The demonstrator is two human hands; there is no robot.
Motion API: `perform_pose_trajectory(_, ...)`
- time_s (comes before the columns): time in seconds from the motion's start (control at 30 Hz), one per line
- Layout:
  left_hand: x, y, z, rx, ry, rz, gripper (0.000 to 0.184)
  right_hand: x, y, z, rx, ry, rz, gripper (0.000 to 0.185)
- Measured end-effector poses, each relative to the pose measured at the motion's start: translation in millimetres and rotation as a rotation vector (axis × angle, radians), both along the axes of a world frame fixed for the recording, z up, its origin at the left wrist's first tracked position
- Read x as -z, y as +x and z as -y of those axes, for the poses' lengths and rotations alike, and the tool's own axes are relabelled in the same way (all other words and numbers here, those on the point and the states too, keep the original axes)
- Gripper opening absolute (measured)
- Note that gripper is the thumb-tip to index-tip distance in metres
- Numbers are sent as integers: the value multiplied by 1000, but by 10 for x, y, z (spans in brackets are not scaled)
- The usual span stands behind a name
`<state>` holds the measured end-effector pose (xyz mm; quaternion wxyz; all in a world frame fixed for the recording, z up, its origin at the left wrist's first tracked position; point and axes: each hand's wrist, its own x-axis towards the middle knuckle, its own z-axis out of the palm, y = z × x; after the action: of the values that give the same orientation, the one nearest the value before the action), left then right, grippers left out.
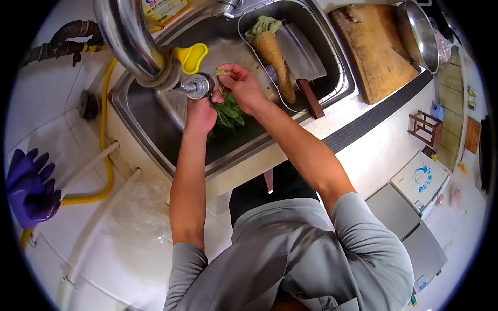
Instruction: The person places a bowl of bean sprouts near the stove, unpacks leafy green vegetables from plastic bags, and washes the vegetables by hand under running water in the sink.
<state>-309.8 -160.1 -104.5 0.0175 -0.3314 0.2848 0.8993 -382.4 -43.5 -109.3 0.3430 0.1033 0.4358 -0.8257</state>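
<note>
Over the sink, my left hand is closed around a bunch of leafy greens, whose dark green leaves hang below the fingers. Part of that hand is hidden behind the metal tap head. My right hand is beside it, thumb and fingers pinched on a small pale green stem piece. Just beyond both hands is a yellow scoop-shaped plastic piece near the tap.
A wire rack at the sink's right holds a cleaver and a long tan, fibrous object with a pale green top. A wooden cutting board and metal pan stand farther right. Purple gloves hang left.
</note>
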Motion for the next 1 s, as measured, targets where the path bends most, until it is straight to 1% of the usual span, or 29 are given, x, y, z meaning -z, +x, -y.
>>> perform_pose_trajectory(0.03,40,20,-24,3,-201,12,11,14,12,7,2,120,-182,12)
perform_pose_trajectory(0.07,78,20,-44,6,-402,22,10,22,5,-9,1,117,-184,12)
perform_pose_trajectory(0.13,-100,-18,-109,-17,-365,32,12,-17,4,-99,-73,125,-126,23)
perform_pose_trajectory(0.17,-212,-40,-138,-7,-288,51,11,-41,12,-138,-74,124,-127,23)
perform_pose_trajectory(0.2,-268,-56,-150,4,-211,68,10,-66,14,-175,-112,63,-9,24)
perform_pose_trajectory(0.23,-232,-39,-129,5,-213,66,10,-96,5,-196,-150,2,108,25)
perform_pose_trajectory(0.27,-170,-5,-91,69,-179,26,9,-111,-9,-204,-150,1,106,25)
perform_pose_trajectory(0.3,-175,-5,-70,133,-144,-15,9,-122,-20,-210,-150,-17,46,22)
perform_pose_trajectory(0.33,-173,-10,-54,132,-146,-19,9,-130,-34,-216,-151,-35,-16,20)
perform_pose_trajectory(0.37,-172,-6,-39,162,-153,3,8,-137,-56,-234,-152,-37,-18,20)
perform_pose_trajectory(0.43,-162,20,1,190,-163,24,8,-223,-113,-269,-302,41,-63,20)
perform_pose_trajectory(0.47,-134,40,31,214,-137,31,8,-219,-145,-271,-302,39,-66,20)
perform_pose_trajectory(0.53,-128,52,75,238,-112,36,8,-157,-217,-271,-437,236,-309,27)
perform_pose_trajectory(0.6,-125,55,103,229,-7,2,8,-124,-245,-242,-446,207,-307,24)
perform_pose_trajectory(0.67,-131,44,94,225,-27,12,9,-134,-249,-219,-454,179,-306,22)
perform_pose_trajectory(0.73,-154,5,111,224,-48,18,9,-172,-238,-214,-422,77,-285,17)
perform_pose_trajectory(0.8,-188,12,175,351,-93,84,11,-170,-262,-218,-422,103,-240,14)
perform_pose_trajectory(0.87,-215,12,200,390,-82,44,11,-145,-290,-205,-420,127,-192,12)
perform_pose_trajectory(0.93,-332,-28,136,265,-64,-4,10,-199,-337,-167,-339,4,22,8)
perform_pose_trajectory(0.97,-338,-42,98,265,-66,-5,10,-224,-354,-128,-339,3,21,8)
perform_pose_trajectory(1.0,-336,-56,57,219,-50,-57,16,-256,-374,-79,-322,57,-67,8)
